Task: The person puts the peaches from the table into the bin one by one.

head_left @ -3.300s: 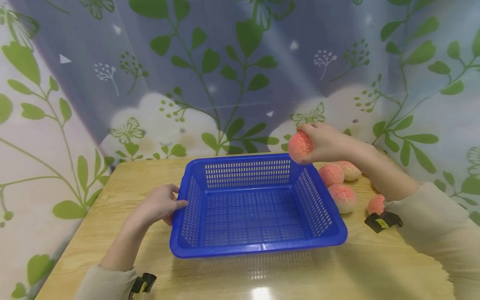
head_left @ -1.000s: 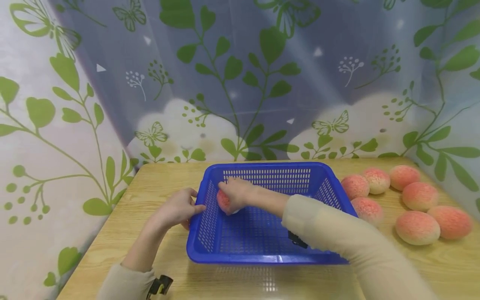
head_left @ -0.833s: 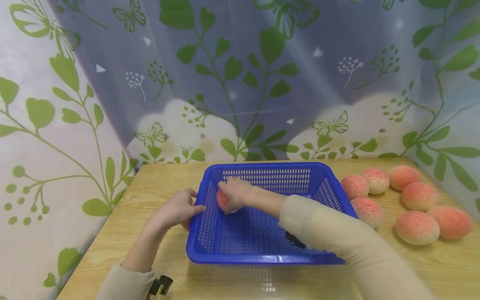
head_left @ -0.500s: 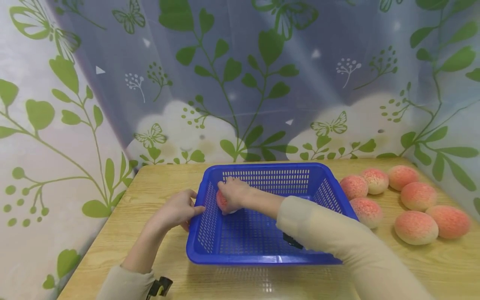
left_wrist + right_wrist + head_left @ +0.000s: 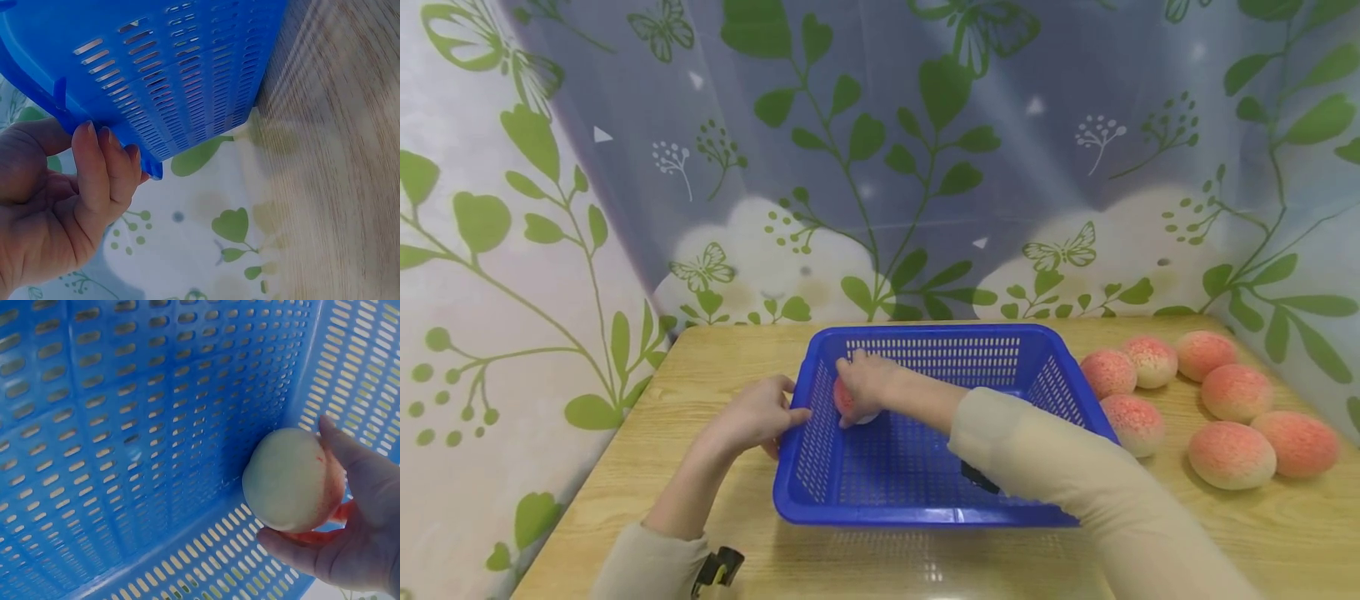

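Observation:
A blue plastic basket with slotted walls stands on the table. My left hand grips its left rim, thumb over the top and curled fingers under the edge, as the left wrist view shows on the basket's outer wall. Inside, at the far left corner, my right hand holds a pink and cream peach. In the right wrist view the peach sits low by the basket's corner, between the thumb and fingers of the right hand.
Several more peaches lie on the wooden table to the right of the basket, one of them close against its right wall. A printed cloth with leaves and butterflies hangs behind the table.
Since the oldest frame, my right hand has carried the peach from above the basket's far right corner down into its far left corner. The left hand keeps its grip on the rim.

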Demonstrator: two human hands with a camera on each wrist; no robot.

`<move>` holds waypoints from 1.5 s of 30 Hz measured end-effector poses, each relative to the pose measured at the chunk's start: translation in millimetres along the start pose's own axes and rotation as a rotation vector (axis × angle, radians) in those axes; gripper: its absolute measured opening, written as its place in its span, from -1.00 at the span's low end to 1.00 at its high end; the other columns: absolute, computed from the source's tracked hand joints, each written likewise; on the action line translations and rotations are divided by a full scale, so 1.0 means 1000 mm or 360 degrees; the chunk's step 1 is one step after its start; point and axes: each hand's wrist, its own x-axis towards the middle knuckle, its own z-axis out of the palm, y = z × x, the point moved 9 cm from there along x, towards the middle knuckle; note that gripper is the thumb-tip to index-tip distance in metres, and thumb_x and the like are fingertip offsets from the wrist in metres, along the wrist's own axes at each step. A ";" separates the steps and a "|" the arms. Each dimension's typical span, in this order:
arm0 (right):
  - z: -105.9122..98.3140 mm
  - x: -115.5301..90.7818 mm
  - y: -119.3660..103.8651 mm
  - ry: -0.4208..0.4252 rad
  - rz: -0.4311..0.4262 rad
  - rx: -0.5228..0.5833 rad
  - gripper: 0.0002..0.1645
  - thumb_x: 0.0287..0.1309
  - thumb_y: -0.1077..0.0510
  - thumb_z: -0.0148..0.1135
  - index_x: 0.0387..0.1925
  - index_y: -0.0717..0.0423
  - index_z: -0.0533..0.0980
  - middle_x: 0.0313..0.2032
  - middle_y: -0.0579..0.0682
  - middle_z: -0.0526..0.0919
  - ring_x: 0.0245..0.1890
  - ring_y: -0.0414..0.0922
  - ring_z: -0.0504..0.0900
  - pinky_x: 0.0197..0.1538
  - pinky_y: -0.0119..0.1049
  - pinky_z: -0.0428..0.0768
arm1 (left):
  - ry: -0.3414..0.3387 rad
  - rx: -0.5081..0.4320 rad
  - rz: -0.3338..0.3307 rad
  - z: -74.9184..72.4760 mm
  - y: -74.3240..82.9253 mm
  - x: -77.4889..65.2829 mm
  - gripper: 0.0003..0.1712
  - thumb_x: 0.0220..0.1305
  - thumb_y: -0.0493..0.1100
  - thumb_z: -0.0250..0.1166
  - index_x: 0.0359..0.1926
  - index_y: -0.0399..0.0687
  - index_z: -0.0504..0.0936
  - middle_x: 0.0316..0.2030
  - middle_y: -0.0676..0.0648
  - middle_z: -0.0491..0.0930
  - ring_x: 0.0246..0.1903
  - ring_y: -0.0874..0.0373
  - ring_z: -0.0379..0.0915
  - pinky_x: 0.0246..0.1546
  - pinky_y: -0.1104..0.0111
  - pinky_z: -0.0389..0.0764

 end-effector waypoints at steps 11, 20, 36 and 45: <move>-0.020 -0.013 0.012 0.0018 -0.0136 0.0068 -0.01 -0.02 -0.34 0.23 0.31 0.12 0.20 0.20 0.16 0.34 0.19 0.08 0.34 0.18 -0.05 0.41 | -0.0019 0.0022 0.0012 0.004 0.002 0.001 -0.51 0.26 -0.26 0.17 0.09 -0.53 0.27 -0.55 -0.20 0.49 -0.74 0.10 0.50 -0.66 0.23 0.63; -0.059 -0.042 0.026 0.0121 -0.0252 0.0202 -0.32 0.20 -0.10 0.14 0.26 0.13 0.29 0.13 0.10 0.43 0.13 -0.01 0.42 0.13 -0.17 0.46 | -0.0042 -0.0009 0.0006 0.004 0.001 -0.001 -0.53 0.25 -0.27 0.17 0.06 -0.54 0.28 -0.51 -0.23 0.49 -0.70 0.08 0.52 -0.67 0.26 0.63; -0.109 -0.139 0.120 0.0545 -0.0206 0.0476 -0.63 0.12 0.11 0.24 -0.08 0.26 0.52 -0.20 0.09 0.60 -0.18 -0.03 0.56 -0.07 -0.16 0.57 | -0.0060 0.0020 -0.0002 0.004 0.006 -0.001 -0.49 0.27 -0.27 0.16 0.10 -0.56 0.25 -0.50 -0.23 0.48 -0.68 0.08 0.53 -0.68 0.27 0.62; -0.099 -0.180 0.185 0.0640 0.0003 0.0505 -0.79 0.11 0.24 0.16 -0.21 0.26 0.54 -0.26 0.09 0.63 -0.20 0.02 0.60 -0.11 -0.04 0.57 | -0.0044 0.0039 -0.0007 0.004 0.005 -0.001 -0.50 0.27 -0.26 0.15 0.10 -0.54 0.26 -0.50 -0.23 0.49 -0.68 0.08 0.53 -0.68 0.28 0.62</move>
